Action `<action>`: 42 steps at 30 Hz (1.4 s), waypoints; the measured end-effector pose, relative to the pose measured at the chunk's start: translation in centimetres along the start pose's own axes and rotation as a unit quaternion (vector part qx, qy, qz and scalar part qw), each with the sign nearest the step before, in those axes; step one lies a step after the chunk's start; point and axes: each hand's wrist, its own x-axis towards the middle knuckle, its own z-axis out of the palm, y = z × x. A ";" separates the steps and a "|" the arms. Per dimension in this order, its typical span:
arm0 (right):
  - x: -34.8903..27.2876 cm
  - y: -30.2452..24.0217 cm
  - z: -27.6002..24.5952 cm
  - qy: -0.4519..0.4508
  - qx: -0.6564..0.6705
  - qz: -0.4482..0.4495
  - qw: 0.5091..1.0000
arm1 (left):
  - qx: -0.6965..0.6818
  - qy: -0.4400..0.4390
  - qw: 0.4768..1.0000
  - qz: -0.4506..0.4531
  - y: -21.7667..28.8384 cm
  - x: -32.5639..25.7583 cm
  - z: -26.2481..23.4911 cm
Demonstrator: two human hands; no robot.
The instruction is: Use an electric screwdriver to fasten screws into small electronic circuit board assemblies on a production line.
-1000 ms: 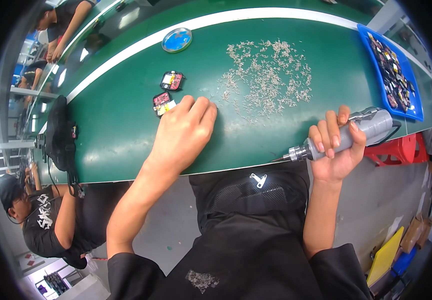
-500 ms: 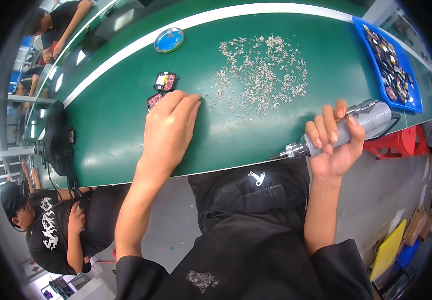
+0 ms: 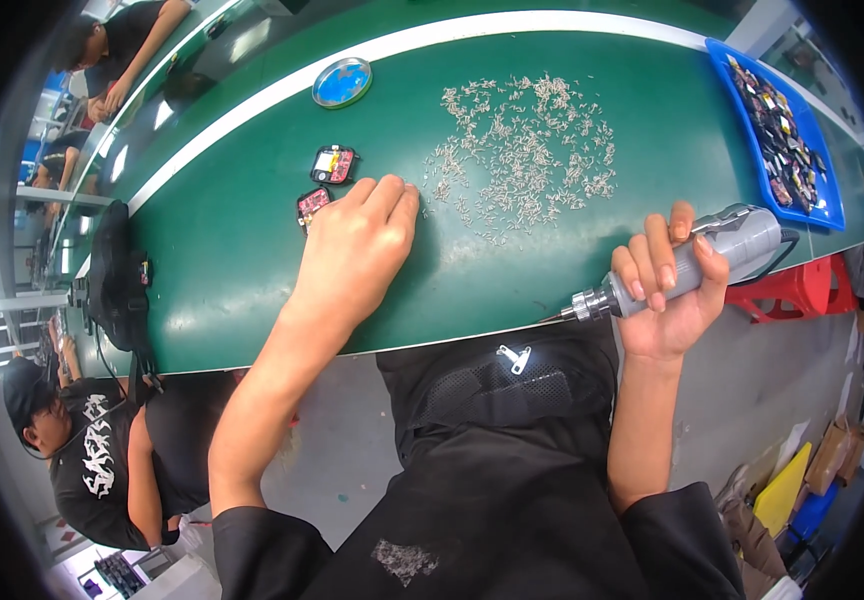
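Note:
My right hand (image 3: 667,280) is wrapped round a grey electric screwdriver (image 3: 727,252), its bit pointing left along the table's front edge. On the left, my left hand (image 3: 364,240) is over the table with its fingers bent down and drawn together. Its fingertips are mostly hidden, and I cannot make out what they hold. Just left of the scattered small screws (image 3: 522,150), it partly covers a small black device with a red circuit board (image 3: 312,203). Beyond that lies a second such device (image 3: 334,164), with a yellow and white part on its board.
A round tin (image 3: 342,82) with blue inside stands at the back of the green table (image 3: 222,270). At the right is a blue tray (image 3: 832,212) of similar devices. A black bag-like object (image 3: 115,280) lies at the left. Co-workers sit to the left; a red stool (image 3: 802,290) stands below right.
My left hand has moved right toward the screws, uncovering more of the nearer device. My right hand and the screwdriver stay nearly still.

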 end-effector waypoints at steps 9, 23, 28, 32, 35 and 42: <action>-0.4 -0.1 0.2 0.015 -0.011 -0.004 1.000 | -0.116 0.059 0.983 -0.128 1.8 -2.8 -1.4; -1.8 2.7 7.9 -0.018 0.034 -0.037 0.999 | -0.869 0.102 0.396 -0.277 10.9 -6.8 -1.9; -2.2 2.8 8.0 -0.023 0.019 -0.036 0.999 | -0.897 0.094 0.340 -0.266 11.7 -6.6 -2.1; -2.5 2.6 8.0 -0.024 0.025 -0.040 0.999 | -0.899 0.088 0.339 -0.263 11.6 -6.8 -2.0; -2.7 2.5 7.9 -0.015 0.017 -0.037 0.999 | -0.893 0.086 0.357 -0.260 11.7 -6.7 -2.1; -2.8 2.2 7.8 -0.014 0.031 -0.044 0.998 | -0.898 0.063 0.353 -0.255 11.6 -6.8 -2.1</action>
